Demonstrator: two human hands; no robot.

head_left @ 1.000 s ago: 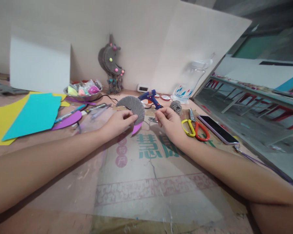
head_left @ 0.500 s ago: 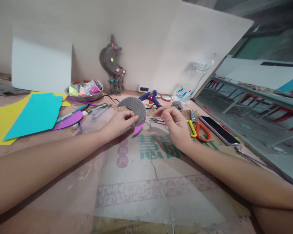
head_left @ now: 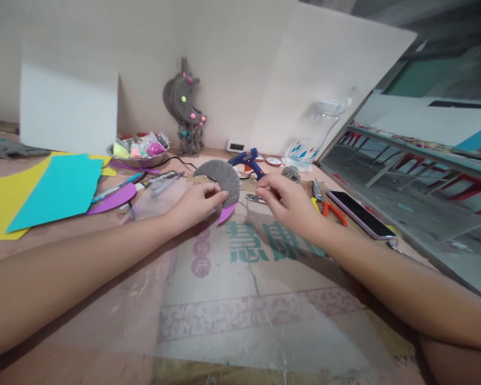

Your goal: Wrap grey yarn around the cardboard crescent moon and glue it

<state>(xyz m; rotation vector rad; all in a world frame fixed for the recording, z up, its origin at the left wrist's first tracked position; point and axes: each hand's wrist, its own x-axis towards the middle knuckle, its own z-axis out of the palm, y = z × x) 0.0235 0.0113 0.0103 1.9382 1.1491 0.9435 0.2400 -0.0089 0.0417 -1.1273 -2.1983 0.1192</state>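
Forearms (head_left: 116, 248) convergent, left grip (head_left: 200, 202) on gray crescent (head_left: 223, 179), right grip (head_left: 287, 200) half-curled opposite.

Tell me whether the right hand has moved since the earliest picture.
Yes. Judged against the scissors, which lie still beside the phone, the right hand has shifted to the right, now hiding most of their yellow handle.

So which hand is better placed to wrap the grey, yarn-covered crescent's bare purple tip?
Right hand, probably: it's near the purple tip, while the left hand is busy pinching the crescent.
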